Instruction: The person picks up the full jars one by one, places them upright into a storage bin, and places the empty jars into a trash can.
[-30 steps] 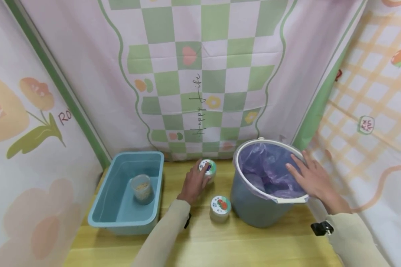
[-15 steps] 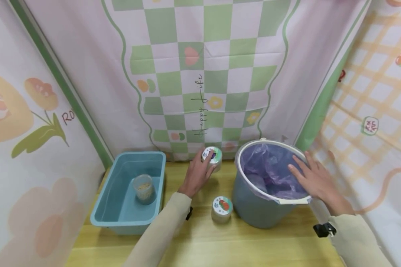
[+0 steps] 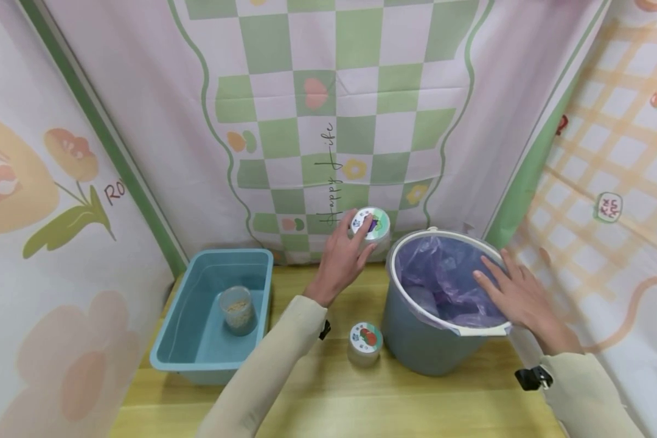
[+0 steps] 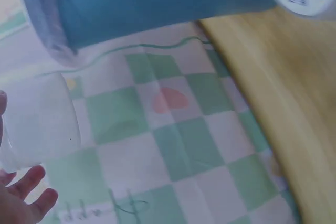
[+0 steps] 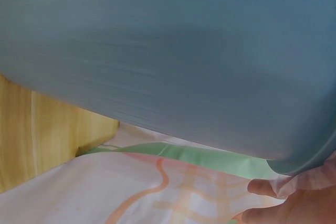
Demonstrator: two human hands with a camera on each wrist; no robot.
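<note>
My left hand (image 3: 339, 261) grips a small clear jar (image 3: 380, 238) whose lid carries a purple fruit picture, raised above the table just left of the bucket's rim. In the left wrist view the jar's transparent side (image 4: 42, 119) shows, with fingertips (image 4: 35, 179) below it. My right hand (image 3: 517, 298) lies over the right rim of a blue-grey bucket (image 3: 432, 353), its fingers fairly straight. A purple plastic bag (image 3: 443, 267) lines the bucket. In front of the bucket's left side stands another jar (image 3: 364, 350) with a red fruit picture on its lid.
A blue rectangular tub (image 3: 208, 366) stands on the wooden table (image 3: 328, 401) at the left, with a clear cup (image 3: 235, 310) of pale grainy bits inside. Patterned cloths (image 3: 356, 134) hang at the back and both sides.
My left hand has lifted the purple-fruit jar from the back of the table, up and right toward the bucket. The right hand stays at the bucket's rim.
</note>
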